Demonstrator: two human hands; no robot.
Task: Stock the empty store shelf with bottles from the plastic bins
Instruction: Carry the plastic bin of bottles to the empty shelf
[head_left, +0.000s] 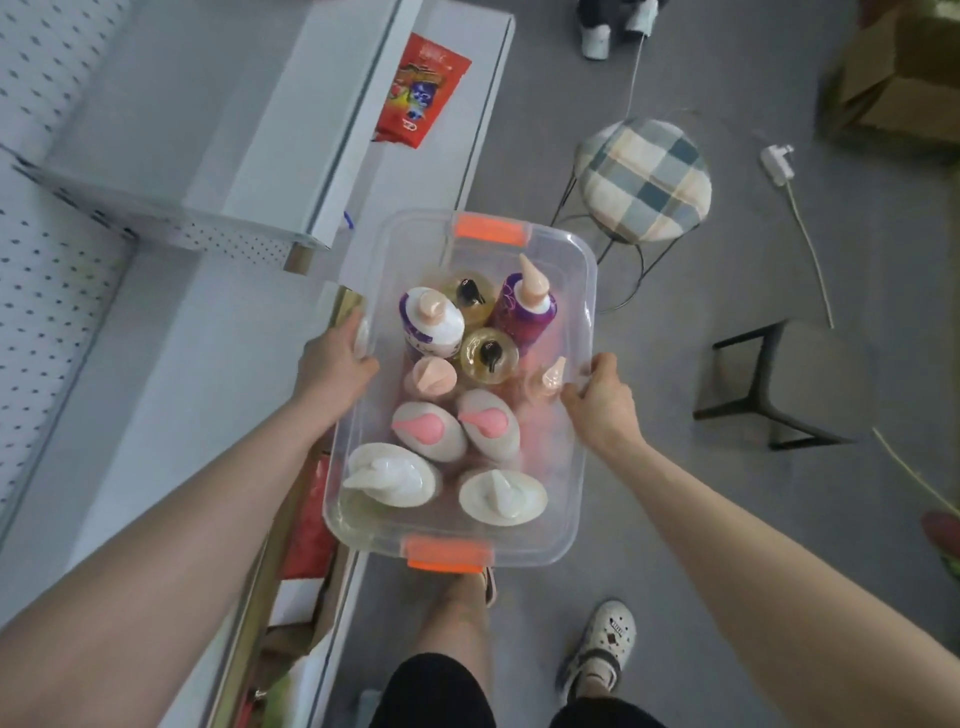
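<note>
Left hand (335, 364) & right hand (605, 397) each curl fingers over a side rim of 1 clear bin (581, 467) w/ 2 orange latches (488, 231), held above the floor (701, 519) beside the white shelf (176, 358). Inside, 10 bottles (428, 434): 2 white, 2 pink-capped, 2 amber, 4 peach-pumped.

Light is soft and even, shadows faint. Beyond the gripped bin (582, 493), the frame's edges bow and smear slightly.

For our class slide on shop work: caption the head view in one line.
Left hand and right hand hold a clear bin of pump bottles beside the white shelf.
</note>
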